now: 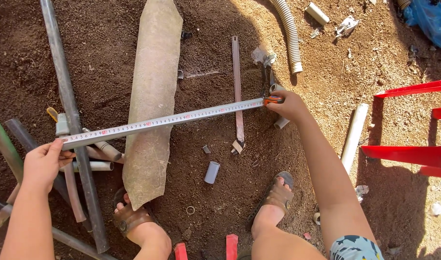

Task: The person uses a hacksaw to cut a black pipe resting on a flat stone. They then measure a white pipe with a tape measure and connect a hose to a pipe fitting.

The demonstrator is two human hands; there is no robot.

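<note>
**Head view: tape stretched, nothing marked yet**

A tape measure blade [162,120] is held drawn out across the soil, over the curved grey sheet [150,103] and the dark pipe [71,120]. The left hand [42,163] is closed on the blade's near-left end. The right hand [290,106] is closed around the orange case [273,99] at far right. No mark can be seen made.

A single head camera looks almost straight down from standing height onto bare soil [215,29]. It sits close enough that both forearms enter from the lower edge, the left hand [41,163] near the left side and the right hand [290,105] right of centre. Both feet show at the bottom edge. A red chair [413,154] cuts into the right edge.
</note>
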